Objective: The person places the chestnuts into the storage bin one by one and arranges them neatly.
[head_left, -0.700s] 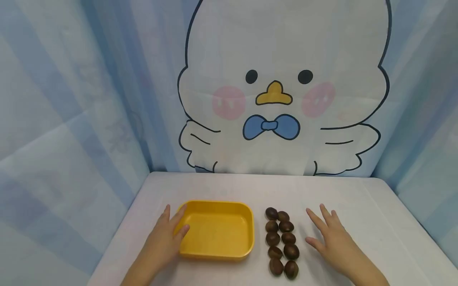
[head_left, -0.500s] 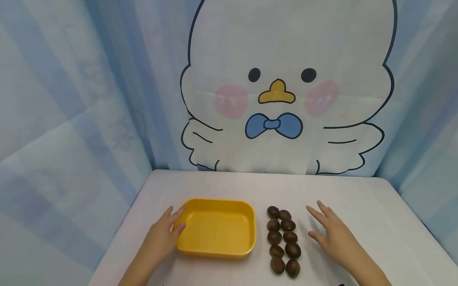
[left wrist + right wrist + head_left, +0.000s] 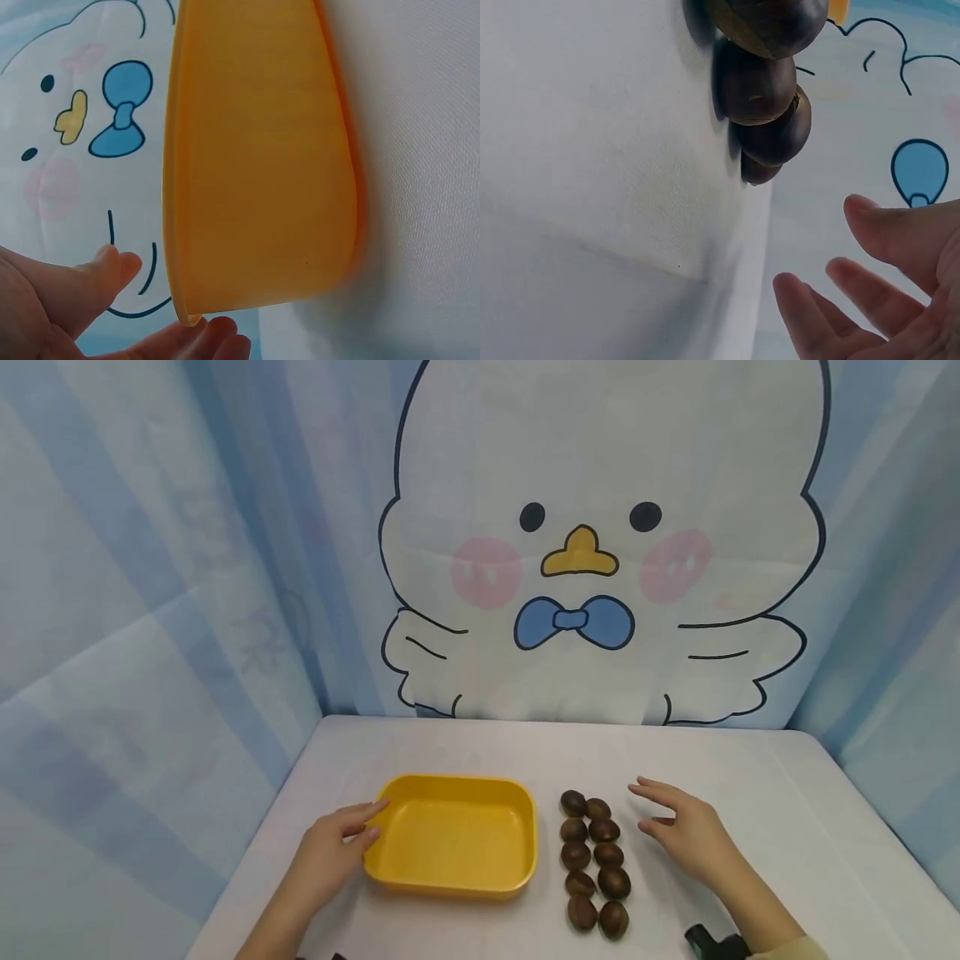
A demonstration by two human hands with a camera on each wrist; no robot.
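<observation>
presently, left grip (image 3: 326,852) is hovering spread at the left rim of the yellow tray (image 3: 453,843), contact unclear; right grip (image 3: 693,835) is hanging spread beside the brown nuts (image 3: 608,856) on the worktop (image 3: 795,810). this is looking like readying; a pick-up would be needing thumb-finger closure.
</observation>
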